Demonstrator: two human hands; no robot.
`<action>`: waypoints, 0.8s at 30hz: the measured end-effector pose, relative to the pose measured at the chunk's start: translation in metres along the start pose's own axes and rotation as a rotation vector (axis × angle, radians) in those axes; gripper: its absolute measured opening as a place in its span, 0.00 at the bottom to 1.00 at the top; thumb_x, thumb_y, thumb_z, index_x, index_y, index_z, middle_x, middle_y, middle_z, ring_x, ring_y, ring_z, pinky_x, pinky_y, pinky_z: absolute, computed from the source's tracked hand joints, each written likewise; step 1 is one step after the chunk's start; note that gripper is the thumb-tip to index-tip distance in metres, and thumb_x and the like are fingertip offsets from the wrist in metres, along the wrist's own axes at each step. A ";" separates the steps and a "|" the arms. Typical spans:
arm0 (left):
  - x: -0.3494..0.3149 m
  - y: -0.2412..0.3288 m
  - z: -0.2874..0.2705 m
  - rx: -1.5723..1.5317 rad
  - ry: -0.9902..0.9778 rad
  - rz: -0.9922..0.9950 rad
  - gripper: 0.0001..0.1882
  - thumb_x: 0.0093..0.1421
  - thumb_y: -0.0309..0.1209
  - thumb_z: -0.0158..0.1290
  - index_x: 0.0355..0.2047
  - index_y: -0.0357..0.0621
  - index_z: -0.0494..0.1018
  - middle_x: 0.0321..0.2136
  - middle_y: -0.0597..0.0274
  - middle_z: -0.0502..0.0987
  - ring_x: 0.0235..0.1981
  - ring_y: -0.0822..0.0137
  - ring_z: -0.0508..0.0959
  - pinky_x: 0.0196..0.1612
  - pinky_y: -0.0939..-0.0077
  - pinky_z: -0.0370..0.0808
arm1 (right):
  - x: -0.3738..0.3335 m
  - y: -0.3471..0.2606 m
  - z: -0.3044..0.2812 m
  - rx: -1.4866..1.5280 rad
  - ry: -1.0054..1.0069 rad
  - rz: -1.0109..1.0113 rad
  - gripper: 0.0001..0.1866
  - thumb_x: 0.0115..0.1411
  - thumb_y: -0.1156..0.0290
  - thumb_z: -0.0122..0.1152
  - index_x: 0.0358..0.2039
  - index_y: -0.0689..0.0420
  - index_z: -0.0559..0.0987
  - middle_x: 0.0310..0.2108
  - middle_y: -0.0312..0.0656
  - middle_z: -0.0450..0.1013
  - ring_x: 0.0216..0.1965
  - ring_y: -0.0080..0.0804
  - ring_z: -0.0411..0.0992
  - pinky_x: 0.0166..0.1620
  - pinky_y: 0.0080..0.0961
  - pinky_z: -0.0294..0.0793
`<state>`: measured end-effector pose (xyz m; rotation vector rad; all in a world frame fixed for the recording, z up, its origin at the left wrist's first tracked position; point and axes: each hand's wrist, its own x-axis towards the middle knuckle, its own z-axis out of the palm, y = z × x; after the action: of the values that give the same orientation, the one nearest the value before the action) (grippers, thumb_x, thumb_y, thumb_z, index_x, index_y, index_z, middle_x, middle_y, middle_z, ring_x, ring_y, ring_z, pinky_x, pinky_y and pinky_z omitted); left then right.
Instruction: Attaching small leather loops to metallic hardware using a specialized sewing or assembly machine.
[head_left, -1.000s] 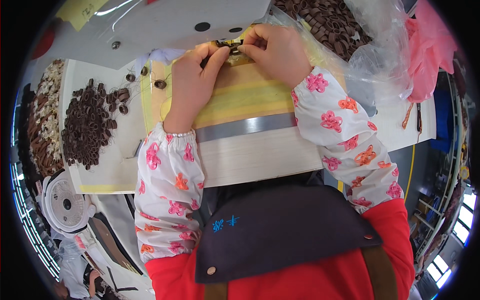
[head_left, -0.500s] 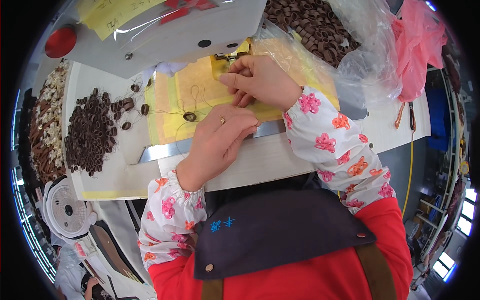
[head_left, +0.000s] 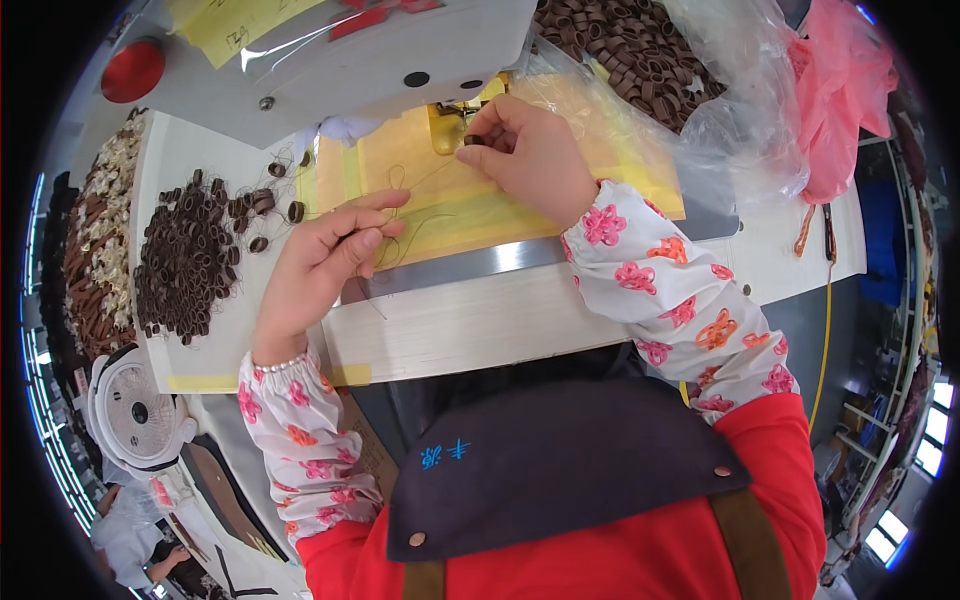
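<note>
With its thumb and index finger, my right hand [head_left: 530, 160] pinches a small dark brown loop [head_left: 474, 141], right beside the presser area of a sewing machine [head_left: 330, 75]. My left hand [head_left: 325, 250] is closed at the left of the yellow-covered work surface [head_left: 440, 215]. Between its fingers a dark brown piece barely shows, mostly hidden, probably another loop. Thin dark threads [head_left: 398, 180] curl around the left fingertips, and one runs toward the loop in my right hand.
A heap of dark brown loops [head_left: 185, 265] with thread ends lies on the left of the table. More brown loops [head_left: 640, 55] fill a clear plastic bag [head_left: 740, 110] at the back right, by a pink bag [head_left: 840, 100]. A white fan [head_left: 138, 410] stands lower left; thread snips [head_left: 829, 235] lie at the right.
My left hand has moved left, away from my right hand, to where a loop lay on the yellow surface. That loop no longer shows there. A loop is now visible in my right hand.
</note>
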<state>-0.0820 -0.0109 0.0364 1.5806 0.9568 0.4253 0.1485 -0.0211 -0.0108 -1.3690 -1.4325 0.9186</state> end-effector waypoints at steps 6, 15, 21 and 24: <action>0.027 0.005 0.008 0.552 0.286 0.180 0.11 0.59 0.29 0.45 0.33 0.31 0.72 0.35 0.55 0.75 0.24 0.73 0.70 0.29 0.81 0.67 | -0.011 -0.001 -0.008 -0.159 0.035 -0.152 0.08 0.47 0.76 0.60 0.28 0.63 0.72 0.19 0.38 0.69 0.20 0.21 0.67 0.26 0.19 0.67; 0.064 -0.011 0.050 0.486 0.258 0.399 0.08 0.55 0.30 0.49 0.33 0.40 0.73 0.16 0.59 0.72 0.17 0.67 0.70 0.27 0.77 0.66 | -0.030 -0.030 -0.023 -0.144 -0.250 -0.182 0.09 0.47 0.75 0.61 0.28 0.63 0.71 0.20 0.38 0.70 0.21 0.21 0.68 0.24 0.19 0.67; 0.071 -0.002 0.055 0.220 0.291 0.190 0.09 0.52 0.28 0.53 0.34 0.41 0.74 0.13 0.62 0.70 0.14 0.75 0.67 0.20 0.81 0.63 | 0.024 -0.013 -0.035 0.114 -0.394 0.221 0.10 0.51 0.73 0.61 0.29 0.64 0.70 0.20 0.36 0.70 0.20 0.18 0.68 0.22 0.13 0.68; 0.073 -0.010 0.052 0.194 0.277 0.182 0.10 0.50 0.27 0.54 0.34 0.40 0.74 0.12 0.63 0.70 0.14 0.76 0.67 0.20 0.82 0.64 | 0.032 -0.007 -0.036 0.124 -0.466 0.289 0.11 0.51 0.72 0.60 0.30 0.64 0.70 0.20 0.36 0.70 0.20 0.18 0.68 0.21 0.13 0.68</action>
<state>-0.0039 0.0121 -0.0028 1.8249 1.0931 0.7102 0.1819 0.0067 0.0106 -1.3433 -1.5022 1.5691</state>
